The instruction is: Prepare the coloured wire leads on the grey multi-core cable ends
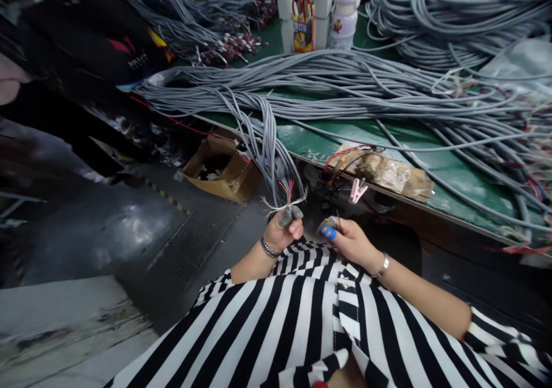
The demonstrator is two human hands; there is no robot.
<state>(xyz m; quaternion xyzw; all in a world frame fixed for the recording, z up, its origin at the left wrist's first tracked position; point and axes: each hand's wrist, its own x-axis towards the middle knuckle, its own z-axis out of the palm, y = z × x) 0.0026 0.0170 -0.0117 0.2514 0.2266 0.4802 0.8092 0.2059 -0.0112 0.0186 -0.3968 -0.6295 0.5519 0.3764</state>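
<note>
My left hand is closed around the end of a grey cable, with grey covering on its fingertips. Thin coloured wires fan out above those fingers, and whitish strands spread to both sides. A bundle of grey cables hangs over the table edge down to this hand. To the right, apart from the wires, is my right hand, its fingers pinched together. Blue tape covers its thumb, and a thin dark strand pokes up by the fingers. What lies inside the pinch is too small to make out.
Long grey cables lie across the green table. A taped cardboard piece and a pink clip are at its edge. Below stands an open cardboard box. Behind are a lilac bottle, scissors in a yellow holder and coiled cable.
</note>
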